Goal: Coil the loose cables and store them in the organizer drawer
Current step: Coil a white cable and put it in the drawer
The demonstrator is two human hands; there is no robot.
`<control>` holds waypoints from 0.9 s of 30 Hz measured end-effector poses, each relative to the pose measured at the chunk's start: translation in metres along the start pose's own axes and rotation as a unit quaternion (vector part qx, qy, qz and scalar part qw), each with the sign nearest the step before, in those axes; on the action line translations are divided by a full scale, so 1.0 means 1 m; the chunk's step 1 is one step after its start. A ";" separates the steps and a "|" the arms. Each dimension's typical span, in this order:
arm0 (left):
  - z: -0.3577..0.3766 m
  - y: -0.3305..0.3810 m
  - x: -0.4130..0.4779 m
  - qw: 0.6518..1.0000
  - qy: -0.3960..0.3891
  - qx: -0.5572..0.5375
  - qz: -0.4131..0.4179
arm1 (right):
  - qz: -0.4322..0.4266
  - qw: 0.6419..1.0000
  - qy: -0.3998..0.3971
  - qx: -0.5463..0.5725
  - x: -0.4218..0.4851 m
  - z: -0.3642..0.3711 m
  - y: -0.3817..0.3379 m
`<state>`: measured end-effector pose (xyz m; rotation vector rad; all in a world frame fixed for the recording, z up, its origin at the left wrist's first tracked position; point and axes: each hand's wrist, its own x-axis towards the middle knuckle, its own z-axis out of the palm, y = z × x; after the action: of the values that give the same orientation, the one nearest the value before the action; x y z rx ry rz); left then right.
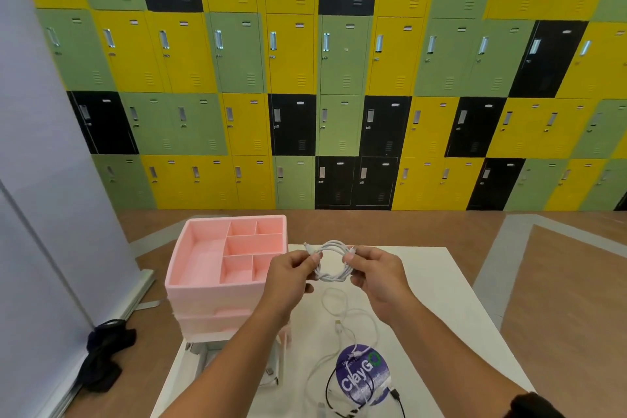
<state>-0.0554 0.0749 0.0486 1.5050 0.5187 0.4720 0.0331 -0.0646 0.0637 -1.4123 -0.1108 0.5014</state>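
Here, coiled cable (332, 261) between both fingers (314, 258)

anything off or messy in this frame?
Mostly tidy. Loose white cable and black cable still sprawl uncoiled across the table, over a purple sticker. A dark bundle lies on the floor, left. Nothing spilled or visibly damaged.

Both forearms stretched forward and converging, bare, a dark band at the right wrist. Left hand (288, 276) raised, knuckles toward the camera, fingers (314, 258) curled inward with thumb and forefinger pinched together. Right hand (380, 276) level with it and just beside, mirrored, thumb pressed against forefinger, remaining fingers folded loosely underneath. Hands close but not touching.
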 end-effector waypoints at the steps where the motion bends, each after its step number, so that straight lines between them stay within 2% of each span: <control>1: -0.004 -0.001 -0.002 1.000 0.015 0.000 0.005 | 0.007 1.000 0.000 0.000 0.000 0.002 0.003; 6: -0.038 -0.014 -0.016 0.999 0.032 0.015 0.007 | 0.036 0.999 -0.011 0.005 -0.010 0.020 0.025; 15: -0.119 -0.038 -0.045 0.997 0.066 0.034 0.003 | 0.013 0.995 -0.087 -0.050 -0.034 0.080 0.064; 20: -0.165 -0.069 -0.064 0.994 0.086 0.061 -0.037 | 0.034 0.988 -0.120 -0.087 -0.050 0.109 0.102; 27: -0.195 -0.123 -0.080 0.984 0.068 0.096 -0.131 | 0.085 0.972 -0.126 -0.178 -0.064 0.123 0.160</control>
<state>-0.2386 0.1828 -0.0714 1.5666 0.8792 0.3257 -0.1117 0.0338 -0.0549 -1.7127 -0.2979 0.8343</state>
